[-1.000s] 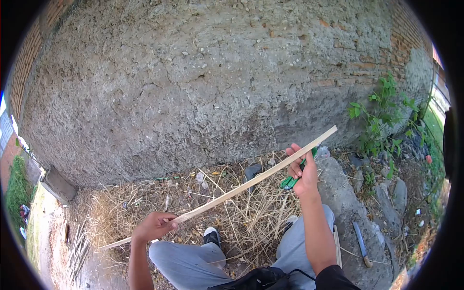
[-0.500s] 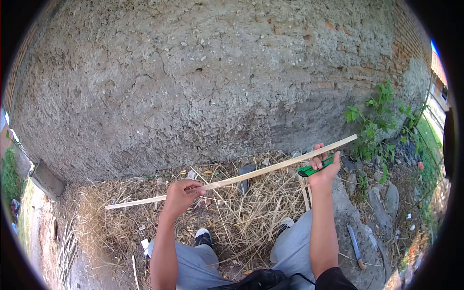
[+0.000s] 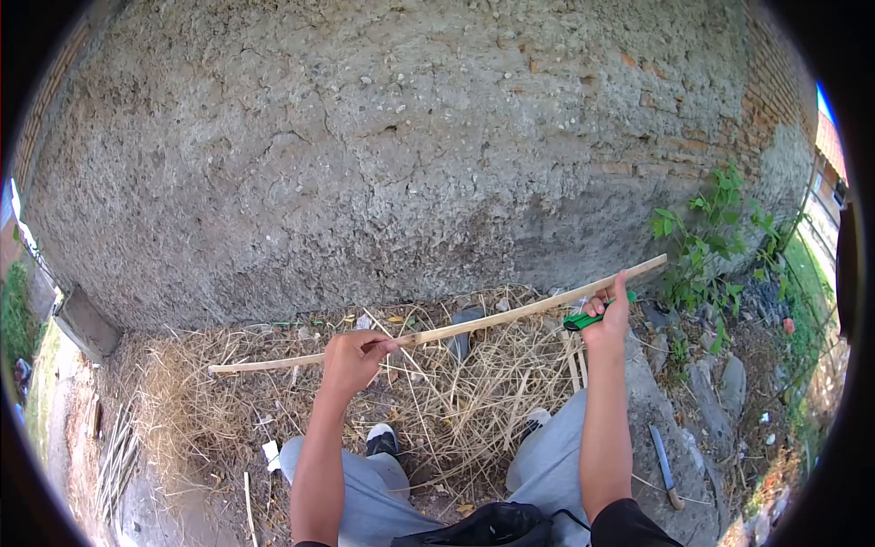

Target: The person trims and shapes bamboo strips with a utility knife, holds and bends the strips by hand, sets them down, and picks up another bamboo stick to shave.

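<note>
A long, thin wooden strip (image 3: 492, 320) stretches across the view, slightly bowed, its right end higher than its left. My left hand (image 3: 354, 361) is closed round the strip left of its middle. Near the right end, my right hand (image 3: 608, 313) grips the strip with the thumb up along it. A green-handled tool (image 3: 583, 321) is also held in my right hand, below the strip; its working part is hidden.
A rough earthen wall (image 3: 383, 182) rises in front. Straw and shavings (image 3: 474, 401) cover the ground. A knife (image 3: 665, 465) lies on a stone slab at right, a leafy plant (image 3: 715, 232) by the wall, a bundle of sticks (image 3: 116, 460) at left.
Over the last second the strip has shifted rightward and levelled out. My left hand has moved right and up, my right hand slightly right. The strip now looks more bowed.
</note>
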The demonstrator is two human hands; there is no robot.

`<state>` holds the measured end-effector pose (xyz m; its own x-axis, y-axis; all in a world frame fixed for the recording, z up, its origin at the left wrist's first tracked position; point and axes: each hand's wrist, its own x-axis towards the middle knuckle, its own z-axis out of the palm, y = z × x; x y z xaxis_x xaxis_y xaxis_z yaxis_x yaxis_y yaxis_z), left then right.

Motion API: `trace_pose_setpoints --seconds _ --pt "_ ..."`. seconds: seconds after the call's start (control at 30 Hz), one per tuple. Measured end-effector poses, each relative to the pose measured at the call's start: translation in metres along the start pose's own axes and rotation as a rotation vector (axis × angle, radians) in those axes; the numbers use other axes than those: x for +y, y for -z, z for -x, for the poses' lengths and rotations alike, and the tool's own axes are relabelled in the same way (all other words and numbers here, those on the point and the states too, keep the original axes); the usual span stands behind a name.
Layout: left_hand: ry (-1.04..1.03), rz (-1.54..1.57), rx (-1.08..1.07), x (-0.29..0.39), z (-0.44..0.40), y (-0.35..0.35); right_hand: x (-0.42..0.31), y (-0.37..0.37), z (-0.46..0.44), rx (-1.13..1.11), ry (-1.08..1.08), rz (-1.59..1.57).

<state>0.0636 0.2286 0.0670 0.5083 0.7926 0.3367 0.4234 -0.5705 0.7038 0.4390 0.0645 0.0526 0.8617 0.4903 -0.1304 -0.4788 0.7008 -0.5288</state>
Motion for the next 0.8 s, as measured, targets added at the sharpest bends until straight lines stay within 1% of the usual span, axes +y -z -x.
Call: trace_pose_setpoints --seconds 0.03,0.07,0.13,0.17,0.23,0.27,0.33,0.4,0.47,0.5,0.6,0.67,0.73,0.77,0.8 --pt "0.020 -0.003 0.038 -0.002 0.000 -0.001 0.002 0.000 0.002 -0.007 -0.010 0.005" --pt "0.020 -0.004 0.038 -0.005 -0.001 -0.001 0.003 -0.001 0.003 -0.012 -0.019 0.009" --pt "0.110 0.081 0.032 -0.006 -0.002 0.000 0.005 -0.002 0.003 0.006 -0.007 0.033" --pt "0.108 0.081 0.030 -0.004 -0.001 0.001 0.006 -0.003 0.002 0.022 0.008 0.057" --pt "-0.195 -0.356 0.211 0.001 0.000 0.002 0.009 -0.005 0.003 0.011 -0.013 0.055" --pt "-0.201 -0.353 0.205 -0.001 0.000 0.001 0.010 -0.005 0.005 -0.001 -0.037 0.057" --pt "-0.015 -0.124 0.122 -0.004 -0.001 -0.001 0.011 -0.009 0.008 0.033 -0.025 0.069" --pt "-0.012 -0.145 0.121 -0.007 0.000 0.002 0.008 -0.011 0.009 0.066 -0.010 0.084" --pt "-0.049 -0.128 0.116 -0.014 -0.002 0.008 0.007 -0.007 0.007 0.004 -0.064 0.092" --pt "0.004 -0.012 0.074 -0.020 -0.004 0.011 0.008 -0.005 0.005 -0.026 -0.081 0.058" --pt "-0.042 0.047 0.064 -0.038 -0.005 0.010 0.007 -0.006 0.007 -0.029 -0.113 0.053" --pt "-0.022 -0.008 0.066 -0.033 -0.001 0.010 0.011 -0.005 0.009 -0.044 -0.096 0.056" --pt "0.063 -0.006 0.196 -0.020 0.012 0.009 0.015 -0.010 0.014 -0.014 -0.068 0.153" --pt "-0.045 -0.175 0.285 -0.009 0.021 0.014 0.017 -0.012 0.020 0.038 -0.037 0.142" --pt "-0.033 -0.188 0.293 -0.004 0.034 0.030 0.008 -0.005 0.030 0.049 0.071 0.251"
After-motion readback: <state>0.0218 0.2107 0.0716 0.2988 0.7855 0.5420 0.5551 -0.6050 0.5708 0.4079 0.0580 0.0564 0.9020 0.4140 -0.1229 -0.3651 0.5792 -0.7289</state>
